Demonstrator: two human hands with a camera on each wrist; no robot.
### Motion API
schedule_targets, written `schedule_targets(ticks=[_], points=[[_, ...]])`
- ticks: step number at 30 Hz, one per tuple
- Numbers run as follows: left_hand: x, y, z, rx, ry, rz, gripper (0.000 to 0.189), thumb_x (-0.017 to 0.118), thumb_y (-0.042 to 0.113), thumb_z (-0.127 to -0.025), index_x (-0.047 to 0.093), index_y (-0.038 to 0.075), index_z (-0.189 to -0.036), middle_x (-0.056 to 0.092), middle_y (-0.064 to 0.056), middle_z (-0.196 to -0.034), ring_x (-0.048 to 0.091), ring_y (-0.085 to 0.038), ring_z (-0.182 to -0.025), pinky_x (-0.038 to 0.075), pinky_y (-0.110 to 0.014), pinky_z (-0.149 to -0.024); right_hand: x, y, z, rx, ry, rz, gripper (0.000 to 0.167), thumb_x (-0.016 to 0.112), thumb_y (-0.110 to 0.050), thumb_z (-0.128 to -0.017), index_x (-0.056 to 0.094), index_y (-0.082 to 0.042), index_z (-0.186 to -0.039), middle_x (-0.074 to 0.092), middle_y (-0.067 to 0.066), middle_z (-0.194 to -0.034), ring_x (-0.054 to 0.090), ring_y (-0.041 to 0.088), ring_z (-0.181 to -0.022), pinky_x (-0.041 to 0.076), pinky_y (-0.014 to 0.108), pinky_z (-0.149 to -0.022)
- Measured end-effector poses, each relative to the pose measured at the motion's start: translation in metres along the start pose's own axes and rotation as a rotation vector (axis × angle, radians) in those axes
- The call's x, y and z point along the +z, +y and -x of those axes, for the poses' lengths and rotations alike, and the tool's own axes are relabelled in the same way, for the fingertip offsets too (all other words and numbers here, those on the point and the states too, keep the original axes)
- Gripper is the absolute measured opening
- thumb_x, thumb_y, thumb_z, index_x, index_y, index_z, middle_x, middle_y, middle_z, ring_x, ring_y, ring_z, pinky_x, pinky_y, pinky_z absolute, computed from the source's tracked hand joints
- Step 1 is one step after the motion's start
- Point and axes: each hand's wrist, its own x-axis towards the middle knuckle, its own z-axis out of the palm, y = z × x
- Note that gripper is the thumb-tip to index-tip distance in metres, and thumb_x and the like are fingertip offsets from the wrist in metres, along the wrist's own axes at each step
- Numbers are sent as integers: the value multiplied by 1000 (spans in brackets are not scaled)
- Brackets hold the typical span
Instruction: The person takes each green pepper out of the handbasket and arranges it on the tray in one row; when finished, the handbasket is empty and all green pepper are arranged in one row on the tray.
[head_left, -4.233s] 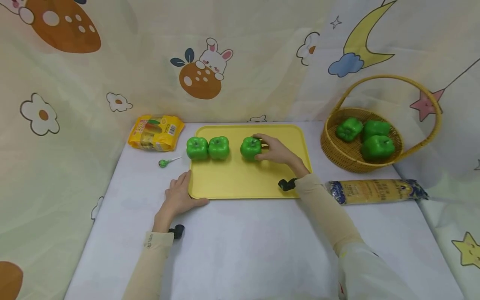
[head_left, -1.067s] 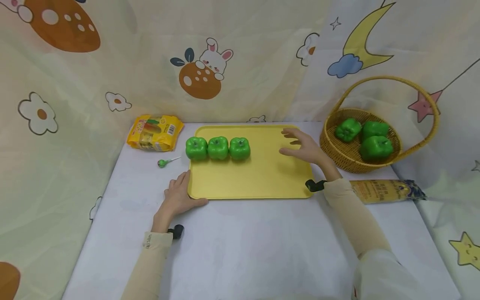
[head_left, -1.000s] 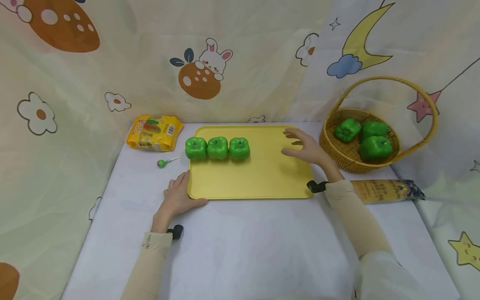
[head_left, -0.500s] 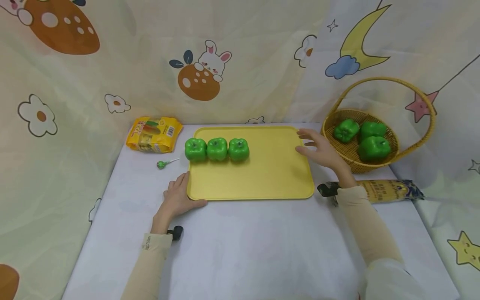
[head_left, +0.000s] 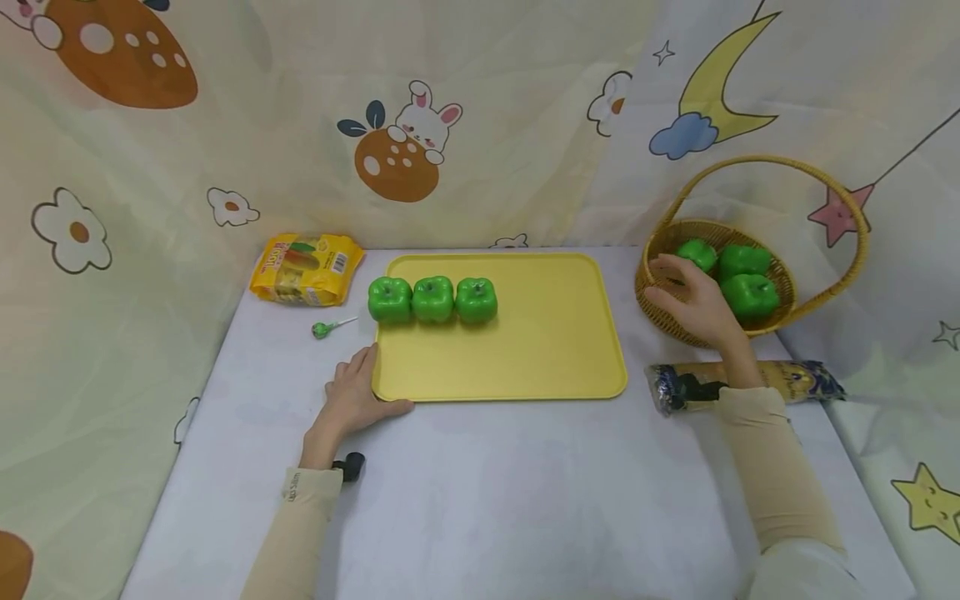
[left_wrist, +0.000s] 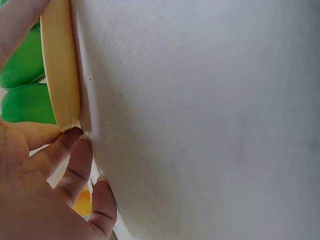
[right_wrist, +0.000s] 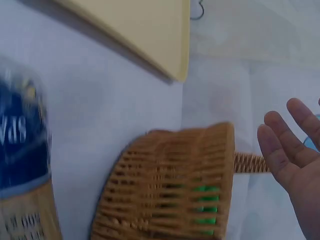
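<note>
My left hand (head_left: 352, 398) rests at the near-left corner of a yellow tray (head_left: 540, 367), fingers along its left side and thumb at its front edge. In the left wrist view the fingertips (left_wrist: 82, 142) touch the tray's corner and the white cloth. Three green bell peppers (head_left: 433, 300) stand in a row on the tray's left part. My right hand (head_left: 697, 304) hovers over the left side of a wicker basket (head_left: 667, 321), relaxed and holding nothing. Inside the basket lie three more peppers (head_left: 750, 296), one partly hidden by the hand.
A yellow snack packet (head_left: 307, 271) and a green lollipop (head_left: 321, 330) lie left of the tray. Under my right wrist lies a long spaghetti packet (head_left: 787, 379). The basket's tall handle (head_left: 855, 225) arches over it. A patterned cloth hangs behind.
The third pepper was set down beside the other two and let go. My right hand then moved right, from the tray to over the basket. My left hand stayed at the tray's corner.
</note>
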Motion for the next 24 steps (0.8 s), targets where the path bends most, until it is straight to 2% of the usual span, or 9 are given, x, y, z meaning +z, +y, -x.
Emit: schedule_targets(ticks=[4,7,9,14,16,19,22,24], points=[[0,-1,0,0,1,-1,124,80,65,-72,11,14,-162,23,-18,-165,34,-38,-130,35,-59,-97,-11,6,3,29,45,-8,60,64,-29,-98,42,-11,-151,50,19,-147,51,3,-124,37,4,-89],[0,-1,-1,2,-2,-2,124,79,65,-72,10,14,-162,23,-18,-165,35,-38,-129,35,-58,-96,-19,11,7,56,85,-9,60,63,-31,-99,41,-12,-151,49,18,-147,43,-14,-114,37,5,-87],[0,-1,-1,3,-2,-4,125,79,65,-72,10,14,-162,23,-18,-165,35,-38,-129,35,-58,-96,-24,15,9,80,108,-1,60,63,-33,-99,41,-13,-151,48,18,-148,45,-10,-115,37,9,-88],[0,0,-1,1,-4,3,125,80,64,-72,11,13,-162,22,-18,-166,34,-38,-128,34,-57,-96,-33,24,15,127,165,22,62,61,-36,-98,40,-13,-152,46,19,-147,49,22,-126,37,19,-89],[-1,-1,-1,2,-5,2,125,80,64,-72,11,13,-162,22,-18,-165,34,-38,-127,34,-57,-95,-36,28,16,135,182,36,64,62,-37,-98,39,-13,-153,46,21,-147,48,28,-127,37,19,-89],[-1,-1,-1,4,-5,1,125,80,65,-72,10,13,-162,22,-18,-165,35,-37,-125,34,-56,-94,-42,34,17,146,198,73,66,62,-39,-98,39,-12,-153,46,23,-147,50,13,-121,36,17,-87],[-1,-1,-1,5,-3,2,125,80,65,-72,10,13,-162,23,-18,-165,35,-37,-124,34,-55,-93,-47,39,17,146,219,113,66,63,-39,-97,41,-9,-151,47,25,-146,43,-8,-110,36,18,-84],[-1,-1,-1,4,-2,4,125,80,65,-72,11,14,-162,23,-17,-165,35,-37,-124,34,-55,-93,-50,42,17,142,238,126,66,64,-38,-96,43,-6,-149,48,26,-145,43,-8,-109,37,20,-83]])
